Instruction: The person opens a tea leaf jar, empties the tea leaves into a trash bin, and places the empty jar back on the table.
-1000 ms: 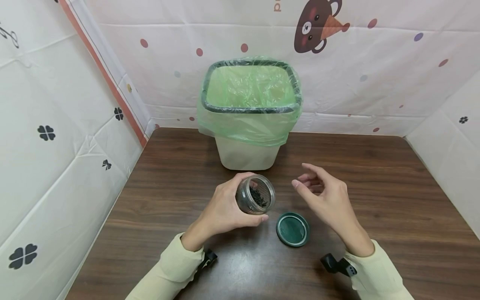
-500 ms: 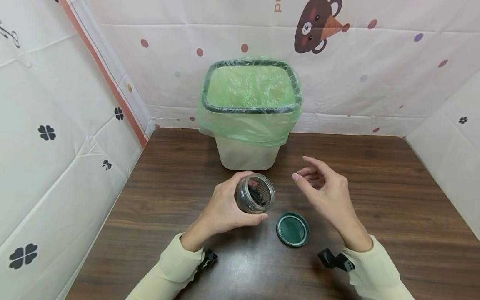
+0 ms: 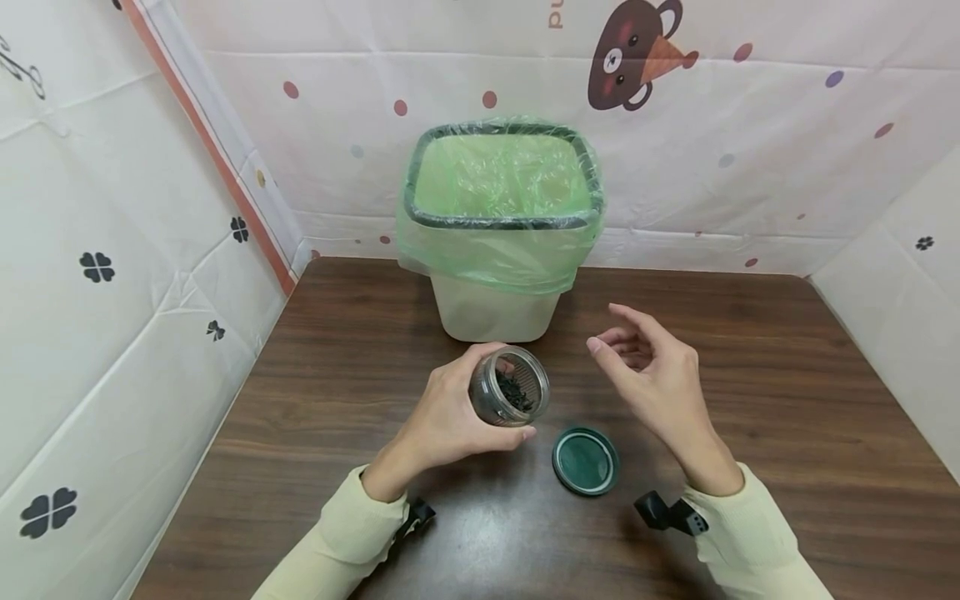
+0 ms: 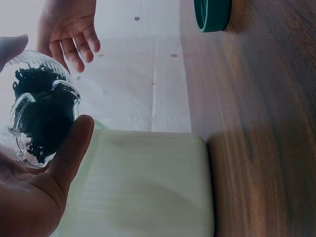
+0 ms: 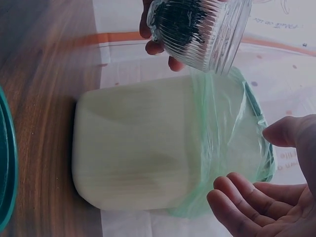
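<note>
My left hand (image 3: pixel 457 412) grips a ribbed clear glass jar (image 3: pixel 487 400), its open mouth tipped toward the right. Dark dried leaves, which look like loose tea (image 3: pixel 514 392), lie inside; the left wrist view shows a thick layer of the dark leaves (image 4: pixel 47 118) through the glass. To the right, my right hand (image 3: pixel 656 387) hovers with fingers loosely bent and nothing in them. In the right wrist view that hand's fingers (image 5: pixel 247 200) are spread apart from the jar (image 5: pixel 197 32). A green lid (image 3: pixel 587 461) lies inside up on the table between the two hands.
Behind the hands stands a pale bin (image 3: pixel 495 308) with a green plastic liner (image 3: pixel 487 258) folded over its dark rim. Patterned sheets (image 3: pixel 322 150) hang at the back and sides of the brown wooden table (image 3: pixel 750 375).
My right hand has risen a little, away from the lid and toward the back of the table. The left hand with the jar has hardly moved.
</note>
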### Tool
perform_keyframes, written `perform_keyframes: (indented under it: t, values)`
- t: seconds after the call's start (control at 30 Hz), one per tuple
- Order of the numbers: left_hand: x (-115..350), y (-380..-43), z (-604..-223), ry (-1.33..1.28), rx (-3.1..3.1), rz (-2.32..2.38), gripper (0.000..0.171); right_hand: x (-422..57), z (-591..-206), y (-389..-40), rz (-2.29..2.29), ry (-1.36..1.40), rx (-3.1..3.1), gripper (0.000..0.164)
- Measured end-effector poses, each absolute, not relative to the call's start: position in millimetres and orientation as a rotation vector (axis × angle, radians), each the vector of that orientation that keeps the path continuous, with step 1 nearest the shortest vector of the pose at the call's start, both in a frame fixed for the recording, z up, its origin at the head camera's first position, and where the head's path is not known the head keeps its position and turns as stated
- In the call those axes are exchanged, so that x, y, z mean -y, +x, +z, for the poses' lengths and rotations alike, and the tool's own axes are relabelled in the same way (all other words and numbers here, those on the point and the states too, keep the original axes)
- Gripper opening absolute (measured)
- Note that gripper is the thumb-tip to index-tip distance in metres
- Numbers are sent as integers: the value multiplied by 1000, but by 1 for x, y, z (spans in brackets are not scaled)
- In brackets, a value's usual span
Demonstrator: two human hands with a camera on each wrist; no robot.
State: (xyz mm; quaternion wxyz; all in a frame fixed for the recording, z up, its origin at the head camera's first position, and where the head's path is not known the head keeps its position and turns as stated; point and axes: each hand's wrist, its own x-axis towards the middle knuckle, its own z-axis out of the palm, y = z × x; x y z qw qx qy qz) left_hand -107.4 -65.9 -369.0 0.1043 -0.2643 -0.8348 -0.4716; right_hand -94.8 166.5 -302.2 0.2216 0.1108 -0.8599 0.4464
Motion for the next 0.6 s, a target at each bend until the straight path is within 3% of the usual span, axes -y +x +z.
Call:
perform_keyframes:
  t: [0.6]
  values:
    - [65, -105, -367, -775, 2452, -1394, 82, -183, -327, -120, 1273, 324, 2339, 43]
